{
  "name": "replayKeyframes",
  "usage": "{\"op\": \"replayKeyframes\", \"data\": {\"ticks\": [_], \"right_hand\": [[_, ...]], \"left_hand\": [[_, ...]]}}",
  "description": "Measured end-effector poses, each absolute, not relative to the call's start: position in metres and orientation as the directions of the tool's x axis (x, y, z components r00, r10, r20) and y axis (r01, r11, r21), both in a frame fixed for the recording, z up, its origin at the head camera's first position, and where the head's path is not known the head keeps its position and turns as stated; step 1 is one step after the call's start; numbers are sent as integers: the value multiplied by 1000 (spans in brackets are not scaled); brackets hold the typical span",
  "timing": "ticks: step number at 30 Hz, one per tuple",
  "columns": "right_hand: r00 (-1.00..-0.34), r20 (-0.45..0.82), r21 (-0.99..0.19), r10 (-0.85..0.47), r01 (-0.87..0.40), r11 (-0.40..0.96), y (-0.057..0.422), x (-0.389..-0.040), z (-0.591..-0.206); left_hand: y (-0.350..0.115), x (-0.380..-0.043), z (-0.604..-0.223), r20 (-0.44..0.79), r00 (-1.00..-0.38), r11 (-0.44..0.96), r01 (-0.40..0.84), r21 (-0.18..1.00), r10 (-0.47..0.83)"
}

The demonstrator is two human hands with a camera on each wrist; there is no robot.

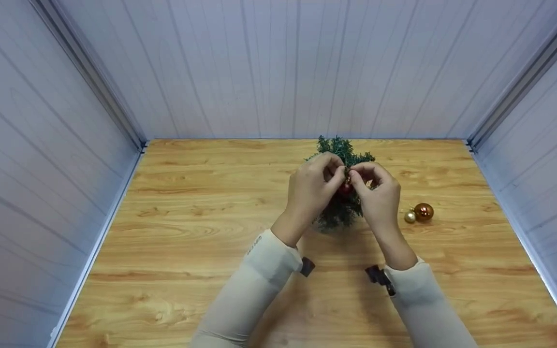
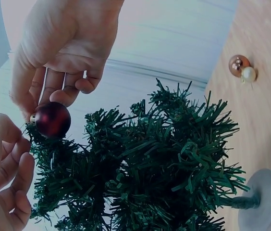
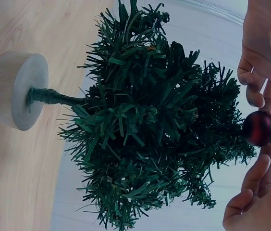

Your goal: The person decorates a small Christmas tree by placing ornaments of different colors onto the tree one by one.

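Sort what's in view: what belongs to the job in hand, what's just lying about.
In the job:
red ball, at the treetop
artificial tree
left hand and right hand, fingers at the ball's top

Lying about, apparently unused now:
copper ball
smaller gold ball, beside it

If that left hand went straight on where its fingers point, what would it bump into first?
Probably the right hand, facing the left hand across a narrow gap by the red ball; depth is unclear, so it might brush the ball first.
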State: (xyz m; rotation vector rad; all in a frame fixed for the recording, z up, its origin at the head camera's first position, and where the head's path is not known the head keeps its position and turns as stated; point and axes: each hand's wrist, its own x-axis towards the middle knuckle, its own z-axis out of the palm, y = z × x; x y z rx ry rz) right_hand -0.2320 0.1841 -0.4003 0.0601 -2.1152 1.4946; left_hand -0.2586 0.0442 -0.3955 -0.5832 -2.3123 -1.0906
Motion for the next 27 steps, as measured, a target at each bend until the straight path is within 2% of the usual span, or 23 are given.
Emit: {"op": "replayKeyframes", "data": {"ticks": [7,17,27], "right_hand": [[-858,407,-888,314,-291,357,181,-234,-398],[-894,318,-940,317,-252,231,183,-235,-399],[-883,348,-921,316,-258,292,182,-230,-406]], "left_hand": [[46,-259,-395,601,-785,610,552,569,151],[47,-257,-397,573,-809,616,519,593,130],[46,-254,-402,577,-807,615,521,592,127]]}}
